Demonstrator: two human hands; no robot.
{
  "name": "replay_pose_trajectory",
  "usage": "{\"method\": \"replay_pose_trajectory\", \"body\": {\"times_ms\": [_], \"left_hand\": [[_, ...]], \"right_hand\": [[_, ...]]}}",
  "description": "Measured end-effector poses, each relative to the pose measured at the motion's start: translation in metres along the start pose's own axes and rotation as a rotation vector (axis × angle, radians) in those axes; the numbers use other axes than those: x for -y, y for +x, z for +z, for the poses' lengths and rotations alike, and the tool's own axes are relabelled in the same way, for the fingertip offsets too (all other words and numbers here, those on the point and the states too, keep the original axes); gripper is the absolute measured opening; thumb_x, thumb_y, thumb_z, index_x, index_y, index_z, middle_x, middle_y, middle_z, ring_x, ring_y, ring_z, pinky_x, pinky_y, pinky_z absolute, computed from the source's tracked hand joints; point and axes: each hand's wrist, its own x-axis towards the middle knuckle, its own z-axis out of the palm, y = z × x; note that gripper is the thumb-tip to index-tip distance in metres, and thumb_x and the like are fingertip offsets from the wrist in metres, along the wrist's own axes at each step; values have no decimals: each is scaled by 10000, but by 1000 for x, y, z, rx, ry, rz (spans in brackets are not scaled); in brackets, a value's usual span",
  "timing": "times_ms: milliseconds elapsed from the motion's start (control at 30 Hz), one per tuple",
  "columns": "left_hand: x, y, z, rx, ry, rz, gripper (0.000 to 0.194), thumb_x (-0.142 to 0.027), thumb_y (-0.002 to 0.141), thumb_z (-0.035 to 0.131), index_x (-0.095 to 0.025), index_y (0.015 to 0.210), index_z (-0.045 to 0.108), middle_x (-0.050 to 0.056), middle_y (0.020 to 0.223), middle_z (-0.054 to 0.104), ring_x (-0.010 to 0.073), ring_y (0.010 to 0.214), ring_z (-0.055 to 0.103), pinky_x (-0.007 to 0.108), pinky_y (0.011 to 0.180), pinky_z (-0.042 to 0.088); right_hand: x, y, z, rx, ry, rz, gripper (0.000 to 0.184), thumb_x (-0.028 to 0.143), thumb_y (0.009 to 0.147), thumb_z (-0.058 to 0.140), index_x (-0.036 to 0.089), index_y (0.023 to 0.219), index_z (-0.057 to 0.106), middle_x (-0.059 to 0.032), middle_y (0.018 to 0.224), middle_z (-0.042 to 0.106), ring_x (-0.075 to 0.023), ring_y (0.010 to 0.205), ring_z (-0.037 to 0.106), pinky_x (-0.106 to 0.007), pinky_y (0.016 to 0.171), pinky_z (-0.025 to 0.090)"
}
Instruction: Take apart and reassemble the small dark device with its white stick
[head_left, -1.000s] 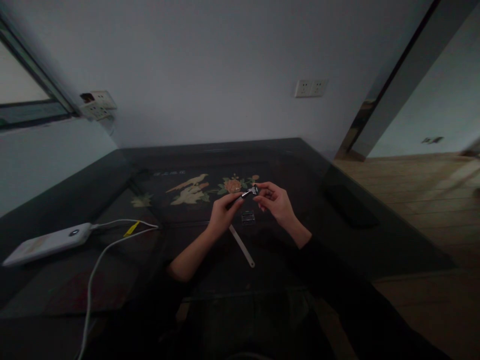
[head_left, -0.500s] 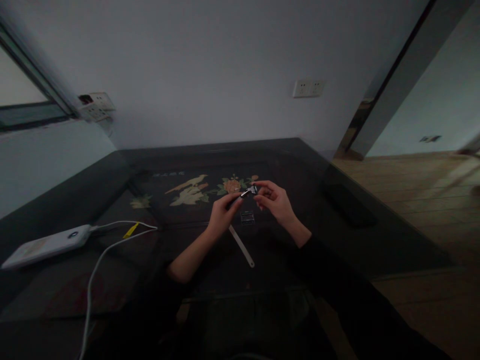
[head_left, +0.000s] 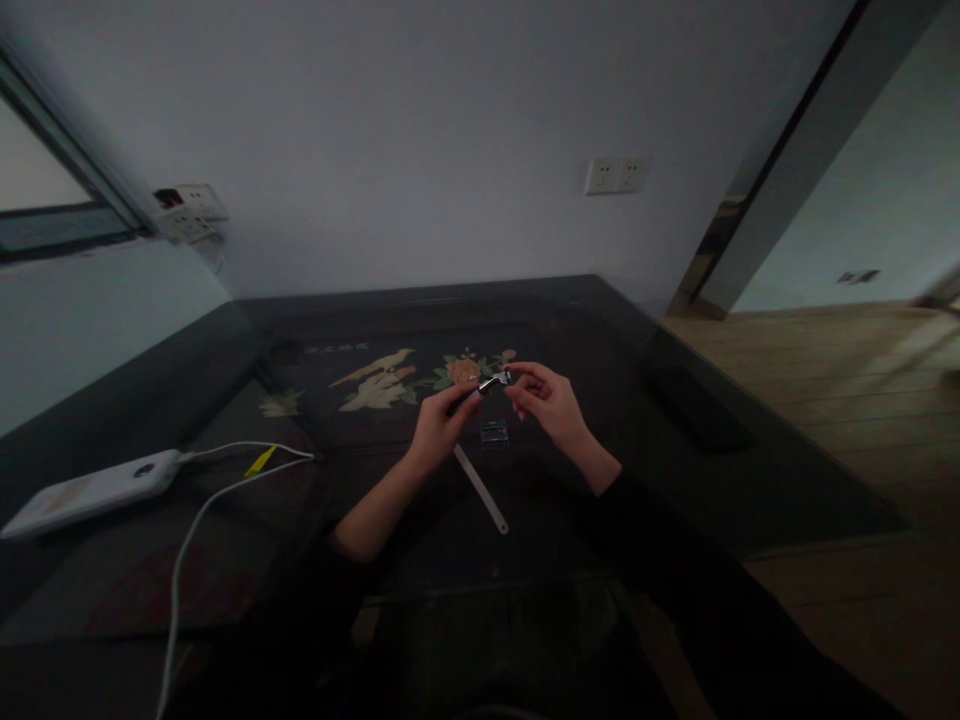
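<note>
A razor with a shiny metal neck is held over the table between my two hands. My left hand is closed round its dark handle, which its fingers mostly hide. At the other end, my right hand pinches the small razor head between thumb and forefinger. Just below the hands lies a small clear plastic case; its contents are too dim to make out. A slim white strip with a hole at its near end rests on the table, below my left hand.
The dark glossy table bears a bird-and-flower picture. At left lies a white power bank with a white cable and yellow tag. A dark flat object lies at right. A wall with sockets stands behind.
Both hands keep their hold on the razor. My left hand and the razor have shifted very slightly left, and the whole view has drifted a little.
</note>
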Motion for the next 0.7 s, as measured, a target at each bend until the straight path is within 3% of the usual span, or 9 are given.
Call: {"method": "replay_pose_trajectory", "body": {"times_ms": [267, 467, 700], "left_hand": [[1, 0, 4, -36, 19, -46, 261, -342, 858, 560, -156, 980, 696, 19, 739, 694, 150, 703, 636, 244, 698, 488], [1, 1, 1, 6, 18, -33, 274, -342, 858, 555, -151, 998, 692, 32, 811, 707, 149, 743, 627, 239, 702, 481], [0, 0, 4, 12, 39, -48, 285, -356, 872, 526, -154, 1017, 667, 18, 744, 661, 138, 675, 586, 234, 665, 447]], "right_hand": [[-5, 0, 1, -26, -17, 8, 397, 365, 709, 744, 154, 1013, 601, 75, 549, 529, -64, 428, 476, -208, 433, 389], [-6, 1, 0, -16, -28, 11, 414, 392, 714, 733, 157, 1029, 601, 74, 560, 529, -66, 430, 481, -210, 430, 387], [-5, 0, 1, -55, -60, -8, 404, 385, 711, 732, 155, 1017, 602, 72, 558, 525, -67, 434, 474, -206, 429, 379]]}}
